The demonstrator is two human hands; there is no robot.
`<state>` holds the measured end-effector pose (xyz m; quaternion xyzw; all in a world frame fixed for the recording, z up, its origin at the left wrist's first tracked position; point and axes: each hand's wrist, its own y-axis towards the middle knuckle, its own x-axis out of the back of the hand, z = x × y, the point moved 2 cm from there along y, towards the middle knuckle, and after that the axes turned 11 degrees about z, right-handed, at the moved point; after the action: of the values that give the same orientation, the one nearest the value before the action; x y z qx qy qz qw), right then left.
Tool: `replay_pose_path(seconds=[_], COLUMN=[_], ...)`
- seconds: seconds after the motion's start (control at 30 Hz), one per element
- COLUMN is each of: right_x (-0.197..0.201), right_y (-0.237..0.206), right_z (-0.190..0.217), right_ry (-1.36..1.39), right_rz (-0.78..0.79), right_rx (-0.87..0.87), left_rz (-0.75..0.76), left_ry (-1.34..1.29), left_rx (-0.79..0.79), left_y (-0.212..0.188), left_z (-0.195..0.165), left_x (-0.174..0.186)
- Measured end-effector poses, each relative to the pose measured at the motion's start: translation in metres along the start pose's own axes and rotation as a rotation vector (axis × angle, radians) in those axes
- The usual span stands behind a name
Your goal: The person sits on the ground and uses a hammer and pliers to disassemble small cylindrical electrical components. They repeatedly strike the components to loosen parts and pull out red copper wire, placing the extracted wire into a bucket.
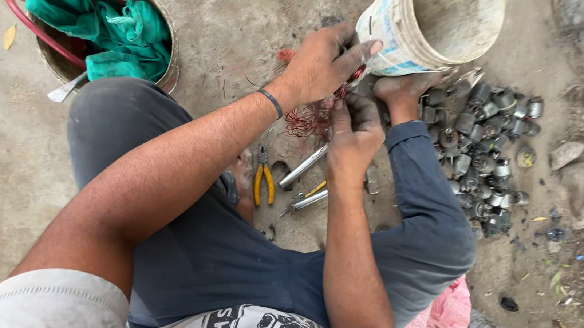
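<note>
At frame centre, the left hand [325, 61] and right hand [353, 138] are both pinching a springy tangle of thin reddish copper wire [309, 120], fingers closed. It is probably light, limp and snag-prone, so gripping the bundle's core is advised

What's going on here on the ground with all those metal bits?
A person sits on the concrete ground, both hands working a tangle of reddish copper wire. The left hand is above it, the right hand grips it from below. Pliers lie below the wire, a pile of grey metal parts sits beside a white bucket.
</note>
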<state>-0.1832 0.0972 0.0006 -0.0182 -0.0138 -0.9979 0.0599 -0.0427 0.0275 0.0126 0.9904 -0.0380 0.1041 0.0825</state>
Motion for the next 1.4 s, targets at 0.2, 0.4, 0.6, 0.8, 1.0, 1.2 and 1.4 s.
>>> replay_pose_path(seconds=[0.2, 0.4, 0.6, 0.8, 1.0, 1.2, 1.4], right_x=[0.018, 0.024, 0.029, 0.034, 0.048, 0.041, 0.044], right_y=[0.005, 0.009, 0.016, 0.016, 0.015, 0.007, 0.008], right_z=[-0.019, -0.023, -0.051, -0.053, -0.003, 0.008, 0.002], right_ry=[0.596, 0.534, 0.276, 0.492, 0.746, 0.573, 0.084], right_rz=[-0.069, 0.009, -0.091, -0.093, 0.031, 0.297, 0.159], right_rx=[-0.188, -0.13, -0.178, -0.115, -0.335, -0.326, -0.282], left_rz=[0.229, 0.084, 0.233, 0.354, 0.4, 0.221, 0.112], left_ry=[-0.265, 0.47, 0.149, 0.167, 0.46, 0.674, 0.665], left_rx=[-0.049, -0.691, -0.226, -0.136, -0.212, -0.18, -0.106], left_y=[0.01, 0.006, 0.001, -0.004, -0.005, -0.006, -0.005], left_z=[0.025, 0.018, -0.001, -0.015, -0.014, -0.008, 0.006], left_x=[-0.011, -0.015, 0.002, 0.002, -0.006, 0.004, -0.002])
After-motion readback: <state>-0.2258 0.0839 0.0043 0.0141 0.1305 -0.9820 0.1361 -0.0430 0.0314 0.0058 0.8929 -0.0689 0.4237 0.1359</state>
